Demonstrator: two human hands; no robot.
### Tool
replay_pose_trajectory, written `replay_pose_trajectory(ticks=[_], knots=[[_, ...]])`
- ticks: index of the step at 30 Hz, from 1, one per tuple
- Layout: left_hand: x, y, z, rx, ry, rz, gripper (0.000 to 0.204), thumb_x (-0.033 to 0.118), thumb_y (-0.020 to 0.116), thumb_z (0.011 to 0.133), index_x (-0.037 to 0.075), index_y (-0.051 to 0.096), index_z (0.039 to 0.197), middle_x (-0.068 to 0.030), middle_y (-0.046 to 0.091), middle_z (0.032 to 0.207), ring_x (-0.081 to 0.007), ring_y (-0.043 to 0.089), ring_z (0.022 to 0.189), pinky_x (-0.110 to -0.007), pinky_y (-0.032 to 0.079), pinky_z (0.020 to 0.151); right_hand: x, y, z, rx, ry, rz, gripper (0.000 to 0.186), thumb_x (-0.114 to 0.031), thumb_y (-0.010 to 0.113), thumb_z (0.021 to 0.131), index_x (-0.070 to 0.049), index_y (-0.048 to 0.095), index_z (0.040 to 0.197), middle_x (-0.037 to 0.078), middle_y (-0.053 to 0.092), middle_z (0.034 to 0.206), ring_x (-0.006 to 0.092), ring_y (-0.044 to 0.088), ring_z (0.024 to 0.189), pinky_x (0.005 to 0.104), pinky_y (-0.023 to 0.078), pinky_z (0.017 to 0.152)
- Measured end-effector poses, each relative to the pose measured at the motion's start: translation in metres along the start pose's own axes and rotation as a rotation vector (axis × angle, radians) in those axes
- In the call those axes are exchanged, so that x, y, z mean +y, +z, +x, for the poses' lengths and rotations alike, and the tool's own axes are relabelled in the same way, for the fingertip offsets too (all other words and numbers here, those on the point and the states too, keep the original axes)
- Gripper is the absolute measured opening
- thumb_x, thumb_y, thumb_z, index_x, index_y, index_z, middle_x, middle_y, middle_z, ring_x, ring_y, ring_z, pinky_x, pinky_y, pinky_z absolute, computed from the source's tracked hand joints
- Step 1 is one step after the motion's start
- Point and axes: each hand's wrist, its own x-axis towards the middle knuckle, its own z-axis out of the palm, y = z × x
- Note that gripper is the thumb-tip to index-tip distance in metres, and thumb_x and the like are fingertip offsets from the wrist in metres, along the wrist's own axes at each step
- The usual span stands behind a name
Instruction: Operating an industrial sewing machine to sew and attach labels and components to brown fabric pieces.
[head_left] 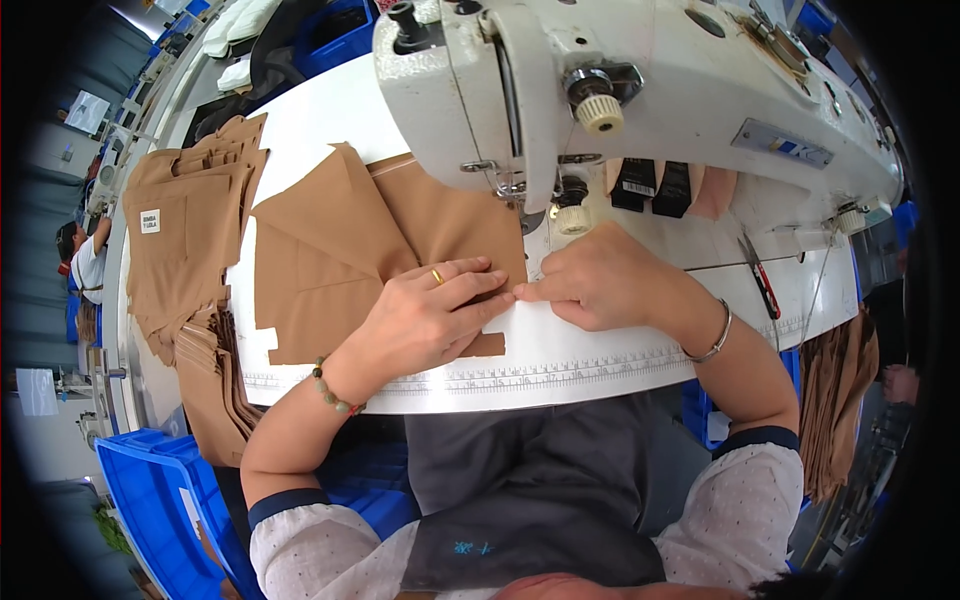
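A white sewing machine (630, 70) stands over a brown fabric panel (330, 300), which lies folded and creased on the white work surface (600, 365). My left hand (430, 315) rests on the panel with its fingers stretched out, a gold ring on one. My right hand (590, 280) is curled, index finger and thumb pinching the panel's right edge beside my left fingertips, just below the needle area. Scissors with red handles (765, 290) lie right of my right hand. Dark packets (633, 182) lie under the machine arm.
Stacked brown pieces (180, 240) lie at the left, more brown fabric (835, 400) hangs at the right. Blue bins stand at lower left (140, 460) and back (325, 35). A person (88, 262) works at the far left; another person's hand (900, 385) shows at the far right.
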Motion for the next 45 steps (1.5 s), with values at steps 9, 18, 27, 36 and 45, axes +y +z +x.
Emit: replay_pose_trajectory(ticks=[9,18,27,36,45], knots=[[-0.030,0.009,0.011,0.049,0.005,-0.013,0.037,0.000,0.071,0.075,0.013,0.079,0.109,-0.0036,0.073,0.112,-0.0243,0.072,0.104,-0.035,0.061,0.084,0.007,0.000,0.007,0.126,0.098,-0.044,0.021,-0.013,0.070,0.080,-0.017,0.079,0.099,0.005,0.066,0.069,0.0269,0.067,0.064,0.0405,0.052,0.060],[-0.056,0.014,0.027,0.077,-0.055,0.015,0.034,0.002,0.072,0.075,0.014,0.080,0.106,-0.0025,0.075,0.106,-0.0224,0.071,0.089,-0.034,0.059,0.074,0.015,0.006,0.010,0.185,0.083,-0.430,0.011,-0.015,0.068,0.080,-0.014,0.075,0.088,0.004,0.066,0.070,0.0205,0.069,0.066,0.0362,0.054,0.057],[-0.062,0.016,0.032,0.107,-0.118,0.058,0.040,0.005,0.071,0.075,0.020,0.081,0.111,-0.0044,0.071,0.081,-0.0239,0.067,0.074,-0.036,0.056,0.069,0.012,0.008,0.012,0.223,0.112,-0.408,0.005,-0.014,0.067,0.080,-0.013,0.070,0.084,0.003,0.065,0.069,0.0211,0.070,0.068,0.0360,0.054,0.056],[-0.077,-0.032,0.024,-0.055,-0.371,-0.229,0.037,0.028,0.075,0.085,0.008,0.076,0.116,-0.0094,0.075,0.106,-0.0343,0.065,0.110,-0.043,0.050,0.100,-0.011,0.021,0.008,0.154,0.042,-0.170,0.012,-0.013,0.067,0.081,-0.009,0.071,0.091,0.008,0.070,0.091,0.0239,0.070,0.084,0.0383,0.055,0.070],[-0.014,-0.065,-0.025,-0.266,-0.583,0.234,0.050,0.038,0.077,0.085,0.010,0.071,0.126,-0.0122,0.068,0.126,-0.0354,0.062,0.116,-0.046,0.048,0.102,-0.027,0.040,0.021,0.180,-0.191,-0.092,0.047,-0.023,0.073,0.087,0.002,0.062,0.126,0.011,0.066,0.112,0.0260,0.061,0.109,0.0385,0.047,0.097]])
